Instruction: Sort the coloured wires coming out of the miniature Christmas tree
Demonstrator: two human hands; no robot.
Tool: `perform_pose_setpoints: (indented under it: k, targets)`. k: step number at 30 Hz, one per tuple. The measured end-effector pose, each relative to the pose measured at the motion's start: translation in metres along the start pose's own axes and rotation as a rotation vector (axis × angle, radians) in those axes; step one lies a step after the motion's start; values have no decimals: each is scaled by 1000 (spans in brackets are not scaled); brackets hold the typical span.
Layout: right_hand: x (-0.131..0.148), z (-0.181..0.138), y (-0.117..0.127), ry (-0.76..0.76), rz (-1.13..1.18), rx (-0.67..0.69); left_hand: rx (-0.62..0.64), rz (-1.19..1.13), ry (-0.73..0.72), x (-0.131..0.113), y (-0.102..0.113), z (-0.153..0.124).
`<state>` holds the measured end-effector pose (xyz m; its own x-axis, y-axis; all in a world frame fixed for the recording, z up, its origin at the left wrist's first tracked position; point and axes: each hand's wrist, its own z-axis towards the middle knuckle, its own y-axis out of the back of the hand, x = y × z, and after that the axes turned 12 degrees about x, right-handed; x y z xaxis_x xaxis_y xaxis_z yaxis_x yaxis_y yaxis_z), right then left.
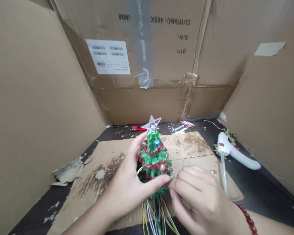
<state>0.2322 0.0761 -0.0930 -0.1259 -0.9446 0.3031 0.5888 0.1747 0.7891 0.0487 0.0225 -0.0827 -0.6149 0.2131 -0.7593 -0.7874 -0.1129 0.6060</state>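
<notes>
A small green Christmas tree [154, 159] stands upright in the middle, with red garland, a blue bauble [157, 142] and a copper-coloured bauble [162, 168]. On its top sits a clear plastic star [152, 123]. White, yellow and green wires [156, 217] hang out from under the tree. My left hand [134, 176] is wrapped round the tree from the left, thumb across its front. At the tree's lower right, my right hand [198, 192] pinches with thumb and forefinger close to the branches; what lies between its fingertips is hidden.
Underneath lies a worn cardboard sheet [88, 202] on a dark table. A white glue gun [229, 148] with a glue stick lies at the right. Behind the tree are a red lighter-like object [138, 128] and pink-white string [187, 124]. Cardboard walls [166, 101] enclose the back and sides.
</notes>
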Motion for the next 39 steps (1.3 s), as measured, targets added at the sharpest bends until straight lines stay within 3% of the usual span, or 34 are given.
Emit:
perform_pose_setpoints:
  k: [3,8,13,19,24,29,32,35,39]
  targets:
    - [2,0,2,-21,52,-8,50,-82,71,-1,-4,3]
    - [5,3,8,-58,143,-52,-136,-339,158,-11,-5,5]
    - [5,5,19,-184,319,-109,-102,-708,228,-7,-2,4]
    - [12,2,25,-195,449,-221,-206,-959,284,-7,-2,4]
    - [9,2,5,-372,880,88,-333,-1040,286,-10,-2,5]
    - [5,-1,-11,-510,1416,214,-209,-1166,347,-21,-10,0]
    - [9,-2,-14,-694,1533,327,-183,-1237,446,-33,-16,-5]
    - [15,-1,-18,-805,1477,197,-209,-1258,467,-41,-21,-8]
    - [20,3,-26,-662,1465,-91,-279,-1298,467,-44,-28,-9]
